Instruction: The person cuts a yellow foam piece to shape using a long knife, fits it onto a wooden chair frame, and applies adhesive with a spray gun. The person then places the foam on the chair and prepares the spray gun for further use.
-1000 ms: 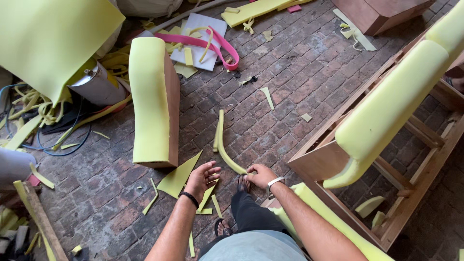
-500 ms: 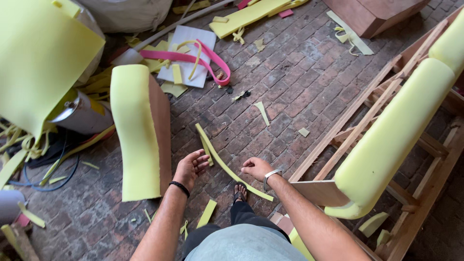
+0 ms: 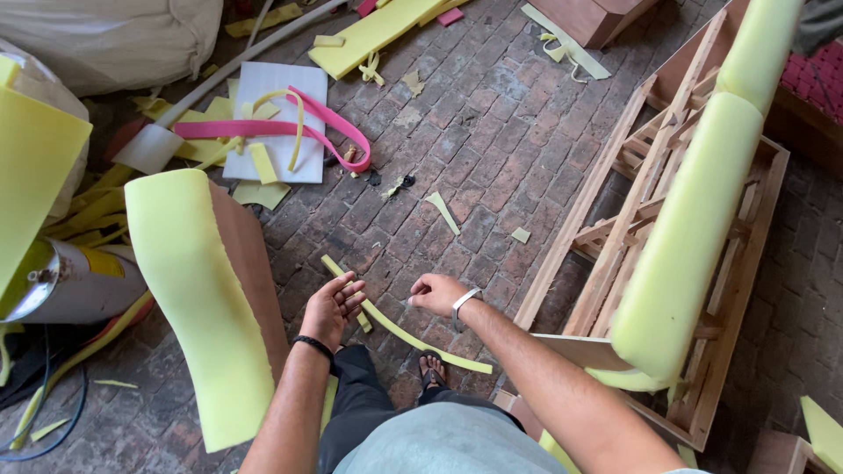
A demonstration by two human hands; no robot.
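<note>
Currently both hands work one long yellow foam strip (image 3: 413,338) above the brick floor (image 3: 492,158), between the foam-covered panel (image 3: 198,298) and the wooden frame (image 3: 659,219). Left hand (image 3: 334,307) supports the strip with fingers spread loosely; right hand (image 3: 436,292) is curled narrow, apparently pinching it. Keep the strip taut and untwisted, clear of floor scraps.

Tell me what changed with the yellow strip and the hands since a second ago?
Both hands, left hand and right hand, rose from floor level, lifting the long yellow foam strip, which went from curved to straight. The foam-covered panel and wooden sofa frame stayed put.
</note>
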